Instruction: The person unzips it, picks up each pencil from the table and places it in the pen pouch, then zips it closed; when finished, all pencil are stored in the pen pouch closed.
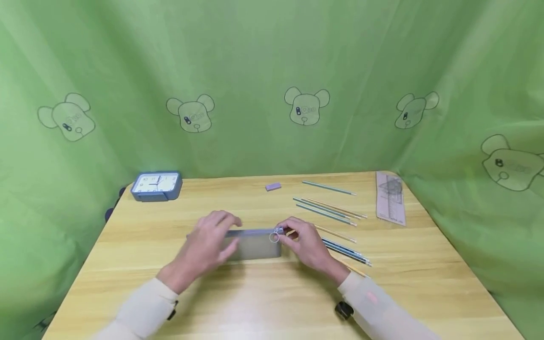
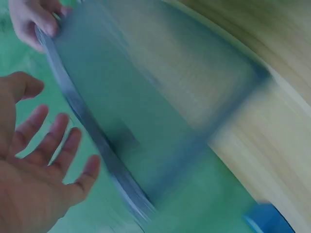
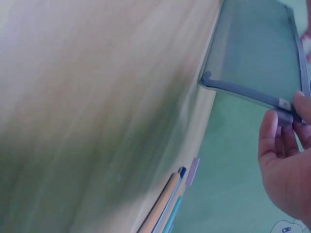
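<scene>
A see-through grey zip pouch (image 1: 255, 248) with a blue-grey edge stands upright on the table, its zip side on top. At the pouch's top right corner, my right hand (image 1: 308, 243) pinches the zip end between thumb and fingers; the right wrist view shows the same grip by a small label (image 3: 285, 104). My left hand (image 1: 206, 245) hovers by the pouch's left part with its fingers spread. In the left wrist view its fingers (image 2: 58, 138) are apart from the zip edge, and the pouch (image 2: 160, 82) is blurred. No contents show through the pouch.
Several pencils (image 1: 327, 188) lie to the right, some close beside my right hand. A purple eraser (image 1: 273, 186) is at the back, a blue clock (image 1: 156, 186) at the back left. Flat ruler pieces (image 1: 391, 198) lie far right. A green curtain (image 1: 255, 56) surrounds the table.
</scene>
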`<control>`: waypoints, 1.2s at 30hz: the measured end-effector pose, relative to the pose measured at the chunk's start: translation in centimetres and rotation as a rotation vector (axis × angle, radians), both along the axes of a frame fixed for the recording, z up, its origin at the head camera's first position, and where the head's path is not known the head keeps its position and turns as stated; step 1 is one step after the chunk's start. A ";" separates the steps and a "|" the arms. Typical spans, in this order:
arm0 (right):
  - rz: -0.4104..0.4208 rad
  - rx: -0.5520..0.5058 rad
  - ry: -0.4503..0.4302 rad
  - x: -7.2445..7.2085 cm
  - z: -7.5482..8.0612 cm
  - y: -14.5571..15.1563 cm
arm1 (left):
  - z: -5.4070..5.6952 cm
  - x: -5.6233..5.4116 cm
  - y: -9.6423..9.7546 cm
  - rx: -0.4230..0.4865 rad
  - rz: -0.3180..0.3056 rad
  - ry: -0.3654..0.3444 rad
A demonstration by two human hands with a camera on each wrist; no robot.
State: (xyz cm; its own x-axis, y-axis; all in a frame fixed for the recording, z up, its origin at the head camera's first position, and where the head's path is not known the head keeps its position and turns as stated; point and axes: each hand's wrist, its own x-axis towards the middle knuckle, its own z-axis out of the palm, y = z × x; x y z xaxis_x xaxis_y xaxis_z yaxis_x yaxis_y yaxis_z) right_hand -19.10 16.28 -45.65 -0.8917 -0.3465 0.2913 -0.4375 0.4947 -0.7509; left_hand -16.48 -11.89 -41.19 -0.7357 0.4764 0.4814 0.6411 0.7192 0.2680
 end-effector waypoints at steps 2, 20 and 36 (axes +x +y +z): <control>-0.016 -0.012 0.013 0.0 0.0 -0.2 | -0.1 0.0 1.8 -0.036 -0.028 0.104; -0.044 -0.023 0.073 0.6 -0.6 -0.6 | -2.4 0.5 8.2 0.127 0.230 0.014; -0.022 -0.018 0.144 1.0 -0.5 -0.3 | -0.8 0.8 9.1 0.217 0.273 -0.111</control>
